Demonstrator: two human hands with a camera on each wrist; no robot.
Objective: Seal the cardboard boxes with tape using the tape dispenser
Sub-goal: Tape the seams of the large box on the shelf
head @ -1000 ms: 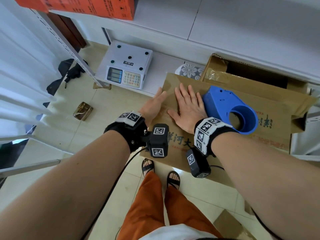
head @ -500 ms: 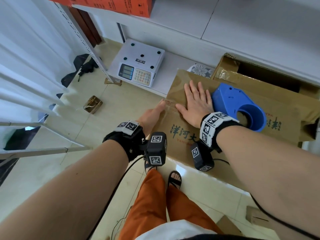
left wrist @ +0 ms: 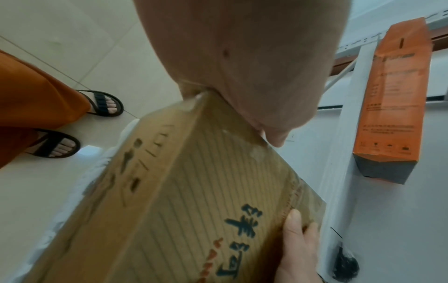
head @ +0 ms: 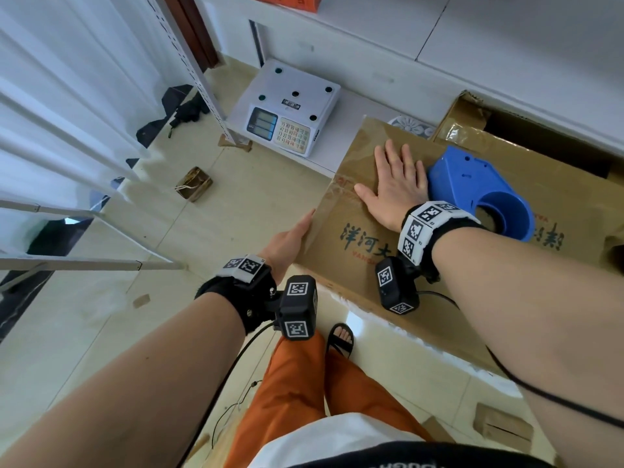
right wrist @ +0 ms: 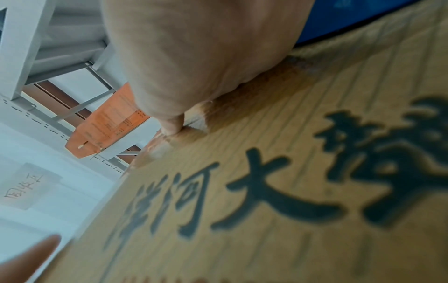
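The cardboard box (head: 337,265) stood in front of the person, its top closed and printed with dark characters, with a strip of clear glossy tape (head: 341,194) running across the top near its left end and down over the left edge; the right hand (head: 393,187) lay flat on that top, palm down, fingers straight and close together, thumb spread out toward the taped strip, holding nothing; in the right wrist view the thumb tip (right wrist: 172,126) pressed against the cardboard; the left hand (head: 290,238) rested against the left side of the box just below the top edge, fingers straight and pressed to the cardboard, gripping nothing, and the left wrist view showed its palm (left wrist: 242,57) against the upper corner of the box where the tape shone; the blue tape dispenser (head: 479,194) sat on top of the box, just beside the right hand on its far right side, touching or nearly touching the edge of the palm, untouched by any finger; behind it a second cardboard box (head: 472,126) stood open with its flaps up; a white electronic scale (head: 287,116) sat on a low white shelf to the left of the boxes; an orange carton (left wrist: 392,99) lay on a shelf above; the person wore orange trousers (head: 304,393) and black sandals (head: 339,339) on the pale tiled floor (head: 101,332).
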